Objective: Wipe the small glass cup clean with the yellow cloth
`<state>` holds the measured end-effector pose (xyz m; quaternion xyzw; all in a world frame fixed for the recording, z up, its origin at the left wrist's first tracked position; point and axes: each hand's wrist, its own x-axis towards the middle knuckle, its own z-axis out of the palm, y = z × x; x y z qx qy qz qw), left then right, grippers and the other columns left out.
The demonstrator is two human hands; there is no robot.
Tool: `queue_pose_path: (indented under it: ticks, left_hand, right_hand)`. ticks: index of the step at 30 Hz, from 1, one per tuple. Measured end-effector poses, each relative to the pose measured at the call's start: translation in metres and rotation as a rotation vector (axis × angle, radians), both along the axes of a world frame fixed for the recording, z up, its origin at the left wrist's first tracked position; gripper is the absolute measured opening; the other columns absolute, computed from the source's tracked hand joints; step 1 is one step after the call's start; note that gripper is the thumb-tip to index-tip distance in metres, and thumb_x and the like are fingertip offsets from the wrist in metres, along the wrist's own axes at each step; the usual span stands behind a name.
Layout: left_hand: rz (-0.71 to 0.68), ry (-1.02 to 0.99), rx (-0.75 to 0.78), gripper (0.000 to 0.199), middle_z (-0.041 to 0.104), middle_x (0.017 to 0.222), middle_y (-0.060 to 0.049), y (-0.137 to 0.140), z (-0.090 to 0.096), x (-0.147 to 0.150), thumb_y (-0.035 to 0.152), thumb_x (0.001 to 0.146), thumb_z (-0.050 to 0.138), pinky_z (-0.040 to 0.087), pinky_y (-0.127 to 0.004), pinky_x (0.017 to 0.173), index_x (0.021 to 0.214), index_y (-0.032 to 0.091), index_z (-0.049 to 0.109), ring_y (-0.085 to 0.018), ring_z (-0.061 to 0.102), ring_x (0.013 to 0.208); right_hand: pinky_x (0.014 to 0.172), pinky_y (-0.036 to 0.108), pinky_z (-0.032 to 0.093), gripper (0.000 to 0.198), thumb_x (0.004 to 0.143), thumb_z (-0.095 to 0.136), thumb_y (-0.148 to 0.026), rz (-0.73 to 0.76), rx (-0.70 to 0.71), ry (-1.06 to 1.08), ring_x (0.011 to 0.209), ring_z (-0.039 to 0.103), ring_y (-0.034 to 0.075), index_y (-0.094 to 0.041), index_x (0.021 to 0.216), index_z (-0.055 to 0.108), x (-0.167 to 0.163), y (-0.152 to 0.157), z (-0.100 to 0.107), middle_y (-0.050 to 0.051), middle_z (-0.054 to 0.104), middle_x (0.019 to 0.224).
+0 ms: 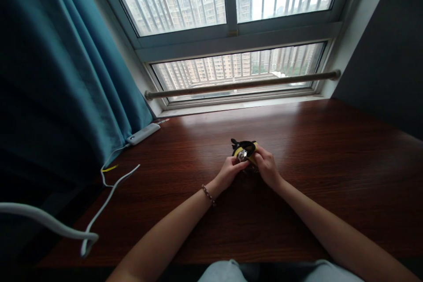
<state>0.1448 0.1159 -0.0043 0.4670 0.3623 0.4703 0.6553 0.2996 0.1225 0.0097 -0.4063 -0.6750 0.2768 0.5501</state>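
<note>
Both my hands meet over the middle of a dark wooden desk (297, 150). Between them is a small yellow pouch with a black rim (246, 147), its mouth open upward. My right hand (267, 166) grips the pouch's right side. My left hand (229, 171), with a bead bracelet at the wrist, has its fingertips at the pouch's mouth, pinching something small and shiny (242, 155) that I cannot make out. The pouch's lower part is hidden by my fingers.
A white power bank (142, 134) lies at the desk's back left, with a white cable (109, 194) trailing off the left edge. A teal curtain (59, 75) hangs at left. A window with a wooden rail (241, 84) runs behind the desk.
</note>
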Motion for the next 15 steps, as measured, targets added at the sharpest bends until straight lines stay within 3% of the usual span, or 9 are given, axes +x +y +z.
queue_pose_path:
  ticks: [5, 10, 15]
  left_hand:
    - [0.033, -0.237, -0.095, 0.047, 0.075, 0.091, -0.012, 0.001, 0.008, 0.002, 0.049, 0.068, 0.081, 0.051, -0.036, 0.084, 0.094, 0.009, 0.074, -0.023, 0.069, 0.084]
    - [0.082, -0.25, -0.069, 0.06, 0.074, 0.095, -0.015, 0.006, 0.001, 0.001, 0.06, 0.063, 0.081, 0.051, -0.039, 0.086, 0.094, 0.009, 0.073, -0.025, 0.069, 0.088]
    - [-0.031, -0.003, 0.097, 0.061, 0.073, 0.1, -0.012, 0.001, -0.005, 0.008, 0.023, 0.045, 0.095, 0.049, -0.042, 0.094, 0.099, 0.009, 0.069, -0.027, 0.067, 0.097]
  right_hand:
    - [0.068, 0.028, 0.048, 0.03, 0.089, 0.045, -0.036, -0.076, -0.103, 0.008, 0.075, 0.065, 0.022, -0.018, 0.092, 0.069, -0.002, 0.002, -0.002, 0.005, 0.071, 0.08]
    - [0.066, 0.028, 0.046, 0.033, 0.087, 0.05, -0.038, -0.15, -0.175, -0.06, 0.07, 0.065, 0.022, -0.016, 0.095, 0.073, -0.001, 0.002, -0.005, 0.006, 0.073, 0.078]
    - [0.062, 0.028, 0.045, 0.033, 0.079, 0.059, -0.04, -0.314, -0.24, -0.023, 0.067, 0.065, 0.023, -0.014, 0.089, 0.077, 0.003, 0.003, -0.007, 0.007, 0.074, 0.074]
